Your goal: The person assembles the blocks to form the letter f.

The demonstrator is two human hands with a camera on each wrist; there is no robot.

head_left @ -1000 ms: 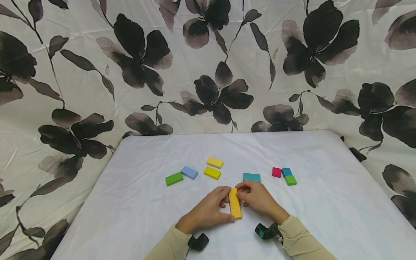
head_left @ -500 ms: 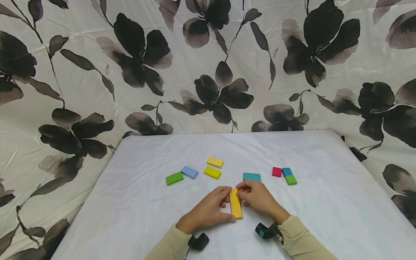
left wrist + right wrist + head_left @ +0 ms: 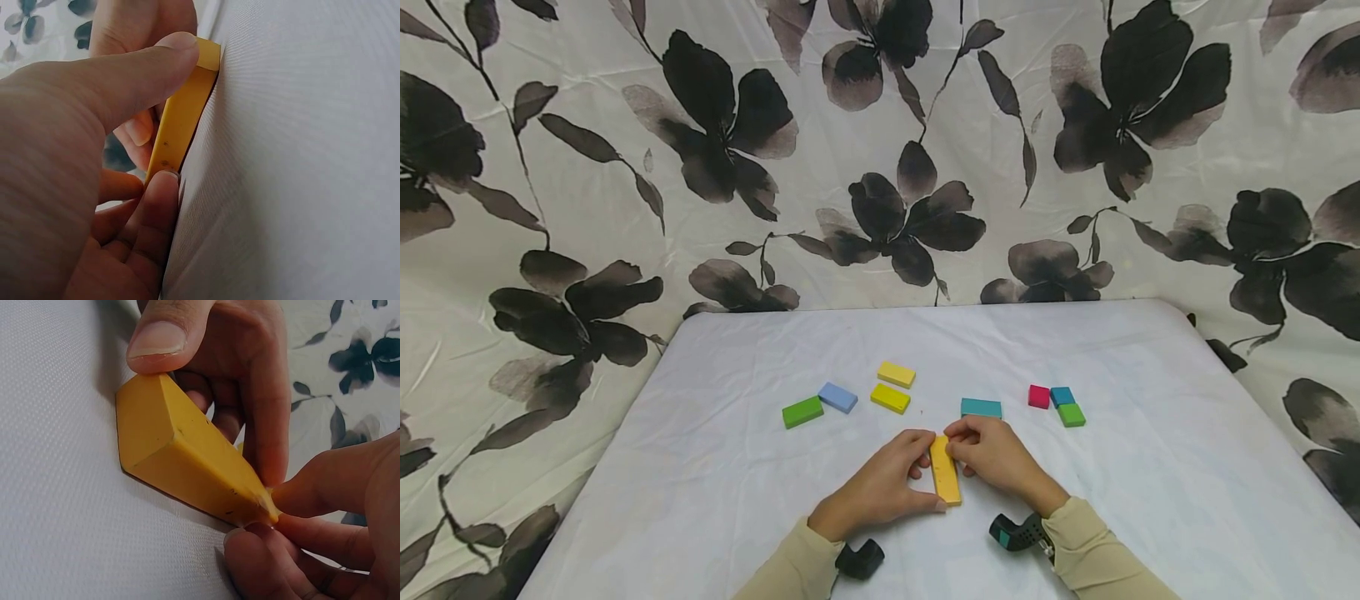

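Note:
A long orange-yellow block (image 3: 945,472) lies on the white cloth, its length running away from me, with both hands on it. My left hand (image 3: 883,483) spans it lengthwise, thumb on the near end and fingertips by the far end. At the far end my right hand (image 3: 996,454) pinches the block between thumb and fingers. In the left wrist view the left thumb (image 3: 178,47) presses the block's end (image 3: 209,55). The right wrist view shows the block's near end face (image 3: 144,422) and the right fingertips (image 3: 250,553) low at its far end.
Beyond the hands lie a teal block (image 3: 981,407), partly behind the right hand, and two yellow blocks (image 3: 891,398). Green (image 3: 802,412) and blue (image 3: 838,397) blocks lie to the left. Small red (image 3: 1038,397), blue (image 3: 1062,397) and green (image 3: 1071,415) blocks sit to the right.
The near end of the orange-yellow block and the left thumb have shifted very slightly to the right. Both hands keep their hold, and the other blocks stay where they were.

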